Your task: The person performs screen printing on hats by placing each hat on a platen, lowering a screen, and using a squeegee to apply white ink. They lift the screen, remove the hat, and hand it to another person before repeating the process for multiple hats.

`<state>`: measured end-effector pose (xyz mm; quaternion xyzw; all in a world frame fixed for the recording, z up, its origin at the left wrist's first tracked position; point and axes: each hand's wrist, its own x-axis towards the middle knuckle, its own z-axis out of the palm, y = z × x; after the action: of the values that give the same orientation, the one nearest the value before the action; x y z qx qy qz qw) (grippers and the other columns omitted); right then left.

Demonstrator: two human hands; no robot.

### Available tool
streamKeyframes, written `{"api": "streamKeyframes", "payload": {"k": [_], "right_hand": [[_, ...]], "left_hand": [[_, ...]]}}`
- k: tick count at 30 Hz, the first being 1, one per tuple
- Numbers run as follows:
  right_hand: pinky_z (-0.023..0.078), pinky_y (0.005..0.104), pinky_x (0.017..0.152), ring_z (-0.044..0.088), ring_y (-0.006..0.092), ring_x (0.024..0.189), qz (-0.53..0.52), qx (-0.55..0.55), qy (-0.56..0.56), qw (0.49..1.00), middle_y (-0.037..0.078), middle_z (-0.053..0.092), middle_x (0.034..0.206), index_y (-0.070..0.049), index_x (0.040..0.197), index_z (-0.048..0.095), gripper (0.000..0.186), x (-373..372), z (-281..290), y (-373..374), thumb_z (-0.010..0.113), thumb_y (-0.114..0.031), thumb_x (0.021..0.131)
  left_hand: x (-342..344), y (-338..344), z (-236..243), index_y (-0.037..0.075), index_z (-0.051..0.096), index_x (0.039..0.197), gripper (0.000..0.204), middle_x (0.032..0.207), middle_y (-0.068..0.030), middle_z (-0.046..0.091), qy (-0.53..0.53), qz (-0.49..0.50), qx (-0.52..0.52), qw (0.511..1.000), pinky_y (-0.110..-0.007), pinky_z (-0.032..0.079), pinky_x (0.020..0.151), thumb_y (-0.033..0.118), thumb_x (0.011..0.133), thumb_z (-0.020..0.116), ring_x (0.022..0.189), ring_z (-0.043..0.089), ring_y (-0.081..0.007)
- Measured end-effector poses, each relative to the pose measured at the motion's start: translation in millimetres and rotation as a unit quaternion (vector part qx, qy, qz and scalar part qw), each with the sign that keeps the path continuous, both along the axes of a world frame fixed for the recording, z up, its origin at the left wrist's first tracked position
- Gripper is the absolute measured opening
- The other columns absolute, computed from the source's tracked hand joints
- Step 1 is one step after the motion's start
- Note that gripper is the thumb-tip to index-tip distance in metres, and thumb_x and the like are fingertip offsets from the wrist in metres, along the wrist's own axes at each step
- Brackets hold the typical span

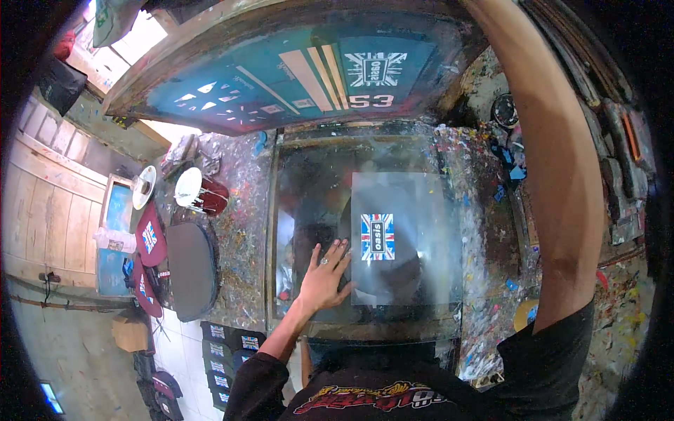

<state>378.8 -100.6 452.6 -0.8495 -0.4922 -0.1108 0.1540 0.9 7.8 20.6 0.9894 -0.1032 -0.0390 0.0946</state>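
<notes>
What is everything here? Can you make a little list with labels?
Place: paint-splattered worktable
Left hand: flat, fingers spread, on the glass plate
Right hand: out of view; arm reaches up
Under glass: pale sheet with a small flag print
Above: lifted printing screen
Left side: maroon pieces with flag prints

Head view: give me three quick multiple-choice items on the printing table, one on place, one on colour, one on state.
1. Where does the left hand rest?
A. on the dark glass-topped printing bed
B. on the round white lid
C. on the wooden wall

2. What colours has the small flag print?
A. green and yellow
B. red, white and blue
C. black only

3. How is the teal wooden-framed printing screen?
A. flat on the bed
B. raised above it
C. on the floor

A: palm flat beside the grey sheet.
B: flag colours show.
B: the right arm reaches up beside it; its hand is out of view.
</notes>
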Motion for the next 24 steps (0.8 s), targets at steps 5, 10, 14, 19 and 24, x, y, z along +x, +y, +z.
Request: {"api": "streamKeyframes", "payload": {"k": [5, 10, 14, 19, 24], "right_hand": [[0.035, 0.0412, 0.117, 0.054, 0.0414, 0.134, 0.031, 0.025, 0.010, 0.999, 0.031, 0.056, 0.145, -0.001, 0.141, 0.059, 0.072, -2, -3, -3, 0.049, -0.060, 0.101], [0.036, 0.0414, 0.116, 0.055, 0.0423, 0.133, -0.003, 0.028, 0.016, 0.999, 0.032, 0.057, 0.143, 0.006, 0.137, 0.061, 0.078, -23, 0, -10, 0.051, -0.061, 0.099], [0.038, 0.0421, 0.115, 0.056, 0.0434, 0.131, 0.008, 0.045, 0.014, 0.999, 0.033, 0.058, 0.141, 0.008, 0.134, 0.062, 0.081, -23, -3, -15, 0.052, -0.064, 0.098], [0.038, 0.0429, 0.115, 0.056, 0.0441, 0.131, -0.021, 0.017, 0.012, 1.000, 0.033, 0.058, 0.141, 0.008, 0.133, 0.062, 0.084, -21, 0, -10, 0.051, -0.067, 0.097], [0.038, 0.0430, 0.115, 0.056, 0.0450, 0.131, -0.033, 0.035, 0.025, 0.999, 0.033, 0.059, 0.140, 0.009, 0.131, 0.064, 0.084, -25, -3, -14, 0.050, -0.067, 0.096]], "left_hand": [[0, -1, 3, 0.006, 0.042, 0.155, 0.074, 0.169, -0.0142, 0.028, 0.007, -0.004, 0.006, 1.000, -0.058, 0.012, 0.127, 0.046, 0.095, 0.060, 0.158, 0.021, -0.0285], [1, 1, 2, 0.006, 0.041, 0.155, 0.075, 0.169, -0.0140, 0.027, -0.002, -0.003, 0.000, 1.000, -0.058, 0.012, 0.127, 0.046, 0.095, 0.060, 0.158, 0.021, -0.0285], [1, 0, 5, 0.006, 0.041, 0.156, 0.075, 0.169, -0.0145, 0.028, -0.001, -0.003, 0.002, 1.000, -0.058, 0.011, 0.127, 0.045, 0.095, 0.061, 0.158, 0.022, -0.0289], [-1, 1, 2, 0.006, 0.042, 0.155, 0.074, 0.168, -0.0151, 0.029, -0.010, 0.000, 0.001, 1.000, -0.058, 0.011, 0.127, 0.045, 0.095, 0.061, 0.158, 0.023, -0.0286], [-2, -3, 0, 0.006, 0.046, 0.152, 0.069, 0.167, -0.0161, 0.031, -0.062, -0.004, -0.058, 0.996, -0.058, 0.012, 0.127, 0.041, 0.095, 0.063, 0.157, 0.021, -0.0352]]}}
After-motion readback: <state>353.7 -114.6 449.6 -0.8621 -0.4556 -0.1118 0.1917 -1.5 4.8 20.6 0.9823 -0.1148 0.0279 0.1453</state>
